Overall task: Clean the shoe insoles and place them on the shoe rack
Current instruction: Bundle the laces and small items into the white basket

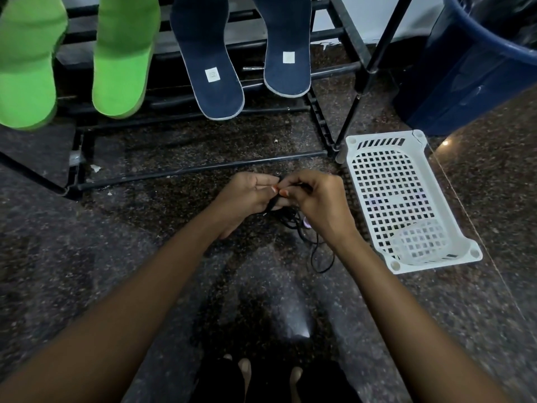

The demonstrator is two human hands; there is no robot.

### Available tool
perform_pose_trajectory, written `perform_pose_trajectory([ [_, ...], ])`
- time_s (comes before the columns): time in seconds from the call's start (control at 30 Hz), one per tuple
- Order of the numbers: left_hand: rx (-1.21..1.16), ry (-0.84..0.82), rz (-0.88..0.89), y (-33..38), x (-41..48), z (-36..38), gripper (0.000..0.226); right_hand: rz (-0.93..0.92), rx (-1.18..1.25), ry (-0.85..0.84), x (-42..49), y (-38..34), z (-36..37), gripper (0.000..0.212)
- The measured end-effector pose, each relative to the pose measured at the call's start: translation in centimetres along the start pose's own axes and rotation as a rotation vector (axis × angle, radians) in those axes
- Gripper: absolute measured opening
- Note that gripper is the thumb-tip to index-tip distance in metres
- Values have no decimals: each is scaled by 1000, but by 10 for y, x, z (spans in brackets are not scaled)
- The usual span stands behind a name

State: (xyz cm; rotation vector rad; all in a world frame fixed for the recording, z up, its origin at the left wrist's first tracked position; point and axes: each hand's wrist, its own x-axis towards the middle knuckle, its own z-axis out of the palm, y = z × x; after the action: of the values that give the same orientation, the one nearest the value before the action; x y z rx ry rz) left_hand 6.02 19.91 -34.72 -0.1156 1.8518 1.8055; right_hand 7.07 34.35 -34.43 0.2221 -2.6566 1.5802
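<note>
Fingers of your left hand (pixel 250 196) and right hand (pixel 316 205) both pinch a tangled black cord (pixel 290 221) (a lace, probably) just above the floor (pixel 130 257). Beyond, green insoles (pixel 122 59) and navy insoles (pixel 212 62) overhang the shoe rack (pixel 203 170) rails; a careless brush could tip them off.

Domestic premises, entry or utility corner. Black shoe rack (pixel 203 167) stands on speckled stone floor (pixel 87 271). Blue bucket (pixel 470 77) alongside.

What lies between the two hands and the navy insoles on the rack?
Head view: between the left hand, right hand and the navy insoles, only the rack's black bars and speckled floor.
</note>
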Motion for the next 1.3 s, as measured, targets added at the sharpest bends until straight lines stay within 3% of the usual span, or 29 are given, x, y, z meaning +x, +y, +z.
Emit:
perform_pose_trajectory([
  [0.4, 50, -181, -18, 8, -7, -3, 18, 127, 179, 119, 10, 12, -9, 22],
  [0.63, -258, -206, 13, 12, -9, -1, 22, 218, 340, 156, 5, 30, 0, 15],
  [0.8, -486, -112, 25, 14, -8, 2, 23, 209, 362, 57, -9, 25, 19, 21],
  [0.9, -591, -50, 35, 14, -7, 4, 24, 208, 315, -29, -17, 18, 28, 39],
  [1.07, -731, 41, 45, 12, -2, 4, 23, 61, 53, -95, -23, 13, 33, 35],
  [1.3, -500, 84, 67, 3, 5, 3, 20, -74, -281, -97, -27, 13, 34, 19],
])
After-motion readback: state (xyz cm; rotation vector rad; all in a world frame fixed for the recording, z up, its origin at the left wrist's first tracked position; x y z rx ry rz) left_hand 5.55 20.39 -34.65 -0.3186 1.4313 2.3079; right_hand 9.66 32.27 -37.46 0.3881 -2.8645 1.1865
